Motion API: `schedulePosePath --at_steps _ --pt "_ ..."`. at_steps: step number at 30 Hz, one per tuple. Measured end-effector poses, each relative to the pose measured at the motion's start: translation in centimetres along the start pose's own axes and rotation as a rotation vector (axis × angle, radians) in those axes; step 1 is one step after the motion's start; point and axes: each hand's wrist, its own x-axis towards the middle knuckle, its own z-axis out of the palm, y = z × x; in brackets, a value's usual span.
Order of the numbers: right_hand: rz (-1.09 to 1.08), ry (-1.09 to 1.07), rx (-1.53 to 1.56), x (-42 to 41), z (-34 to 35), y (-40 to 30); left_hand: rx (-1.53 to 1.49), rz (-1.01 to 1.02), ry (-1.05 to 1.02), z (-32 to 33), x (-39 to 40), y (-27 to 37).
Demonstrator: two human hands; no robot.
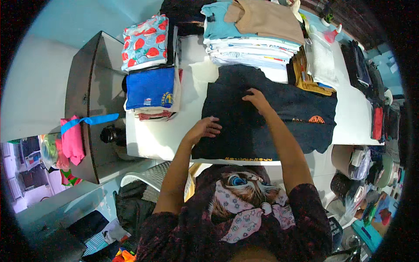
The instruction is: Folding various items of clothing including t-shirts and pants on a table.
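Spread over the white table (154, 137) before me is a black garment (239, 131), probably a shirt, with an orange round print and yellow lettering along its near edge. One part of it looks folded over, and its far edge reaches the pile of white clothes. My left hand (204, 129) rests at the garment's left side, fingers loosely bent and apart. Over its upper middle is my right hand (257, 101), thumb and fingers spread, with no cloth visibly pinched. Whether the right fingertips press on the fabric is hard to tell.
At the left stands a stack of folded clothes topped by a strawberry print (145, 42) and blue shorts (150, 88). A tall pile with a tan garment (271, 19) lies behind. Mustard cloth (302, 75) sits at right. A dark wooden cabinet (95, 108) flanks the table; a white woven chair (150, 178) is below.
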Motion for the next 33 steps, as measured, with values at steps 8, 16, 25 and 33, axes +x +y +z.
schedulePosePath --at_steps 8,16,25,33 --pt "-0.664 -0.544 -0.282 -9.6 1.1 -1.1 -0.462 -0.087 0.057 -2.5 1.9 -1.5" --pt "-0.994 -0.397 -0.727 -13.4 -0.2 6.7 -0.369 0.026 0.184 -1.4 2.6 -2.3" --pt "-0.737 -0.499 0.198 -19.9 -7.8 -6.1 0.388 0.046 0.647 -1.8 1.1 -1.8" --pt "-1.437 -0.897 0.78 -27.6 -17.3 -19.4 0.633 0.583 0.71 1.6 5.7 0.4"
